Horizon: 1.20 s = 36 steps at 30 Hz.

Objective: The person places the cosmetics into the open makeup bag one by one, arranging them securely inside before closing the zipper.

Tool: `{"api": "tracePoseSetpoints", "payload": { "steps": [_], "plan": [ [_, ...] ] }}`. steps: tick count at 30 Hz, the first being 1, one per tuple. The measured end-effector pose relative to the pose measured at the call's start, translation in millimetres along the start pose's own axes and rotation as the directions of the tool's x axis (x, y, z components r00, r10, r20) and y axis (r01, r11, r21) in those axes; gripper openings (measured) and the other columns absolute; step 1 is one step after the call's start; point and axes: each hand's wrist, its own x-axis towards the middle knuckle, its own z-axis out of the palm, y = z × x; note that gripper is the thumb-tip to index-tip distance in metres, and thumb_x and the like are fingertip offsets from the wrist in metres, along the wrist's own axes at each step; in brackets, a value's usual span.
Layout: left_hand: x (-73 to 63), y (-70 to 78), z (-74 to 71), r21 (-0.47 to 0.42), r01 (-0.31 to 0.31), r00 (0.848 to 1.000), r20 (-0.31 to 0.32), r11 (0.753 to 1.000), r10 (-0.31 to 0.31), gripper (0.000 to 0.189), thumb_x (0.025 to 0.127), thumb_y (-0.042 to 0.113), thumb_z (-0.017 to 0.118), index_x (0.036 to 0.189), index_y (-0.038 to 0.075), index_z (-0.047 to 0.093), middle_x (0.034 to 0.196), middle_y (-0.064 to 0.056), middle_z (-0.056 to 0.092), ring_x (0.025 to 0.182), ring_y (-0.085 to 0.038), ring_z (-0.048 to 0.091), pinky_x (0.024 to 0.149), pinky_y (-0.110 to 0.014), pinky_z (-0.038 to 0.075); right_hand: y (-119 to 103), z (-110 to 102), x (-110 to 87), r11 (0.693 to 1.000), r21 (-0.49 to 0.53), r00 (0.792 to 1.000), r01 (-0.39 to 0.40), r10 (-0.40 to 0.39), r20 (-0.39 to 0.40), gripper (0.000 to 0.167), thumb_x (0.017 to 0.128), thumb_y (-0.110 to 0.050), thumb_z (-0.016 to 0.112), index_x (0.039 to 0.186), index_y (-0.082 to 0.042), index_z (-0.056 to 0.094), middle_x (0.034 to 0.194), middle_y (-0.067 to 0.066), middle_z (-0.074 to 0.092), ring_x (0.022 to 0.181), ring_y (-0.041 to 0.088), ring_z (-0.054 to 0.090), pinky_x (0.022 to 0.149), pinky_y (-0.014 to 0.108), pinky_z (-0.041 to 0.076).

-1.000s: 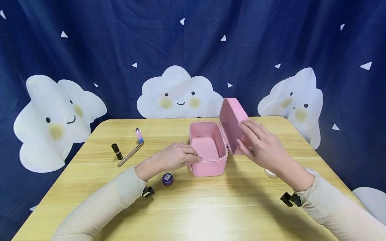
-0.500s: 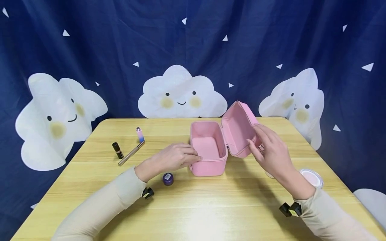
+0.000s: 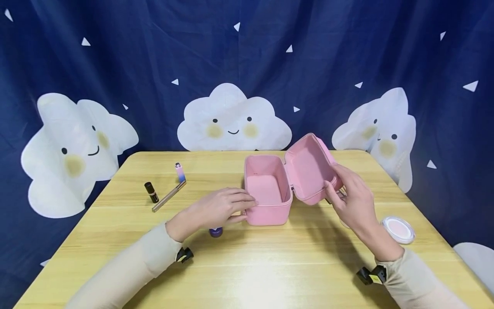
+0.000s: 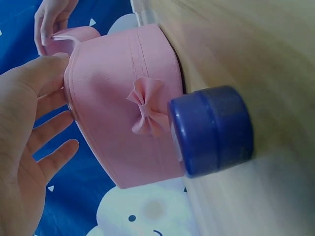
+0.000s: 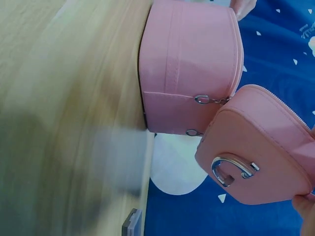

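A pink cosmetic case (image 3: 269, 216) stands unzipped at the middle of the table, its pale pink inside bare. My right hand (image 3: 354, 201) pinches the outer edge of the case's lid (image 3: 308, 165), which leans out to the right. My left hand (image 3: 220, 207) is at the left rim, fingertips over the edge and fingers loosely spread. In the left wrist view a pink bow (image 4: 146, 105) decorates the case's side. Beside it sits a purple round jar (image 4: 211, 130), partly hidden by my left hand in the head view. The right wrist view shows a metal-trimmed handle (image 5: 234, 169) on the lid.
On the left of the table lie a black lipstick tube (image 3: 152, 192), a slim gold-brown stick (image 3: 168, 196) and a pink-to-blue tube (image 3: 180, 172). A round clear-rimmed compact (image 3: 399, 230) is on the right. Small items behind my right hand are mostly hidden.
The right hand has swung the lid further outward and down to the right. The left hand has shifted slightly at the rim and now covers part of the purple jar.
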Motion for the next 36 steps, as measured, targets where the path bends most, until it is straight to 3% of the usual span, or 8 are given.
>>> {"api": "tracePoseSetpoints", "payload": {
  "steps": [10, 15, 20, 23, 31, 36],
  "plan": [
    [-25.3, -3.0, -2.9, -0.057, 0.067, 0.994, -0.088, 0.996, -0.072, 0.039, 0.096, 0.034, 0.063, 0.126, 0.01, 0.065, 0.124, -0.006, 0.064, 0.117, -0.023, 0.057, 0.105, -0.036, 0.042, -1.0, 2.8, 1.2, 1.0, 0.02, 0.997, -0.017, 0.019, -0.074, 0.045, 0.088, -0.028, 0.06, 0.126, -0.006, 0.065, 0.121, 0.011, 0.066, 0.103, 0.032, 0.062, 0.083, 0.052, 0.046],
    [-39.5, -5.7, -2.1, -0.09, 0.125, 0.988, -0.081, 0.988, -0.132, 0.042, 0.099, 0.042, 0.056, 0.126, 0.011, 0.065, 0.122, -0.006, 0.065, 0.115, -0.023, 0.058, 0.102, -0.038, 0.044, -0.5, 5.2, 2.2, 0.999, 0.033, 0.996, -0.03, 0.033, -0.089, 0.043, 0.086, -0.025, 0.062, 0.125, -0.007, 0.066, 0.121, 0.01, 0.067, 0.102, 0.03, 0.062, 0.086, 0.049, 0.047],
    [-50.9, -6.6, -0.1, -0.124, 0.194, 0.981, 0.0, 0.973, -0.195, 0.045, 0.091, 0.04, 0.068, 0.126, 0.012, 0.065, 0.121, -0.005, 0.065, 0.116, -0.025, 0.057, 0.103, -0.042, 0.044, 0.8, 6.7, 2.8, 0.999, 0.04, 0.995, -0.036, 0.04, -0.093, 0.043, 0.086, -0.024, 0.062, 0.125, -0.007, 0.067, 0.122, 0.009, 0.066, 0.104, 0.03, 0.062, 0.091, 0.043, 0.047],
    [-56.4, -7.0, 0.2, -0.138, 0.253, 0.967, 0.077, 0.958, -0.244, 0.047, 0.089, 0.04, 0.07, 0.127, 0.013, 0.065, 0.121, -0.004, 0.065, 0.117, -0.024, 0.057, 0.104, -0.043, 0.043, 1.6, 7.0, 2.7, 0.998, 0.041, 0.995, -0.04, 0.044, -0.095, 0.042, 0.086, -0.024, 0.062, 0.125, -0.008, 0.067, 0.121, 0.01, 0.067, 0.102, 0.03, 0.062, 0.089, 0.044, 0.047],
    [-68.9, -8.9, -1.4, -0.181, 0.403, 0.896, 0.279, 0.897, -0.346, 0.055, 0.089, 0.053, 0.065, 0.132, 0.018, 0.062, 0.125, 0.001, 0.063, 0.119, -0.021, 0.056, 0.103, -0.042, 0.044, 4.3, 6.4, -0.2, 0.998, 0.031, 0.995, -0.06, 0.062, -0.078, 0.042, 0.086, -0.022, 0.063, 0.125, -0.006, 0.066, 0.12, 0.012, 0.066, 0.104, 0.033, 0.062, 0.085, 0.05, 0.046],
    [-71.1, -7.5, -4.4, -0.194, 0.434, 0.869, 0.349, 0.88, -0.352, 0.055, 0.088, 0.055, 0.064, 0.128, 0.018, 0.064, 0.125, 0.001, 0.063, 0.118, -0.021, 0.056, 0.102, -0.043, 0.045, 5.3, 6.5, -2.1, 0.997, 0.03, 0.995, -0.069, 0.071, -0.07, 0.042, 0.088, -0.025, 0.061, 0.125, -0.005, 0.065, 0.12, 0.014, 0.066, 0.104, 0.033, 0.061, 0.086, 0.051, 0.045]
  ]
}}
